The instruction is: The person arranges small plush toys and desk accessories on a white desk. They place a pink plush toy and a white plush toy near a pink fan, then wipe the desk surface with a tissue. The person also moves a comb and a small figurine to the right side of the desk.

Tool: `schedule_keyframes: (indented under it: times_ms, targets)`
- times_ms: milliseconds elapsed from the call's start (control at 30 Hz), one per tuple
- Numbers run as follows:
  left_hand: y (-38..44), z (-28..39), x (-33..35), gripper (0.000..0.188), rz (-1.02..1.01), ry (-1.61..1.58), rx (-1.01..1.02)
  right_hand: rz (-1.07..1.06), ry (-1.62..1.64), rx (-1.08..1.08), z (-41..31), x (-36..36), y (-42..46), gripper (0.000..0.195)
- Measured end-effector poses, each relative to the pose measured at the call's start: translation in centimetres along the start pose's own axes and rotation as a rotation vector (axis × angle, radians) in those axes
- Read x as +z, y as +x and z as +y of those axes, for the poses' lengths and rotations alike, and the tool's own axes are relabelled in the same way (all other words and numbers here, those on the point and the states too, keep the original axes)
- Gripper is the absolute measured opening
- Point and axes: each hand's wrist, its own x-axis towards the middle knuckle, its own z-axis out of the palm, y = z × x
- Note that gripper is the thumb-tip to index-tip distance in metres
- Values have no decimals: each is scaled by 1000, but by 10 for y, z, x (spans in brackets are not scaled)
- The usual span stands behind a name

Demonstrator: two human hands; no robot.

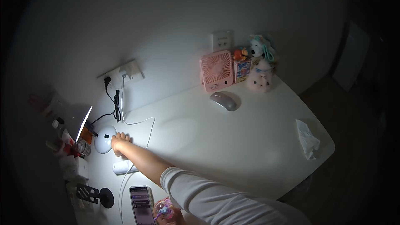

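My right hand [121, 143] reaches across the white table to the lit desk lamp. Its fingers are at the right edge of the lamp's round white base [103, 142], and whether they grip it is unclear. To the left glows the tilted lamp head [83, 124]. Below my right forearm, partly covered by the sleeve, my left hand [175, 218] holds a clear pink-and-purple trinket [164, 209]. Beside it lies a smartphone [142, 204] with its screen lit. A white bar-shaped device [122, 167] rests just under my right wrist.
A white cable [137, 122] trails from the wall socket [134, 71] over the table [193, 137]. A black phone stand [107, 197] and bottles [57, 125] line the left edge. Further back are a pink fan [217, 70], a mouse [223, 101] and plush toys [260, 82]; a tissue [307, 139] lies right.
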Motion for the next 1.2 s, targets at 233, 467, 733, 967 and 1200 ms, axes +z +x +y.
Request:
schedule_keyframes:
  times_ms: [233, 467, 733, 967, 1200]
  targets:
    - [-4, 1, -7, 45, -79, 27, -49, 5, 12, -187, 11, -13, -14, 59]
    - [-7, 6, -6, 45, -84, 66, -129, 34, -140, -346, 15, -13, -13, 42]
    - [-4, 16, 1, 50, -47, 143, -206, 71, -67, -315, 19, -11, -14, 40]
    - [-9, 6, -12, 36, -157, 41, -166, -10, -66, -204, 13, -19, -13, 50]
    - [-5, 7, -5, 41, -119, 57, -146, -159, -62, -18, -2, -27, -13, 62]
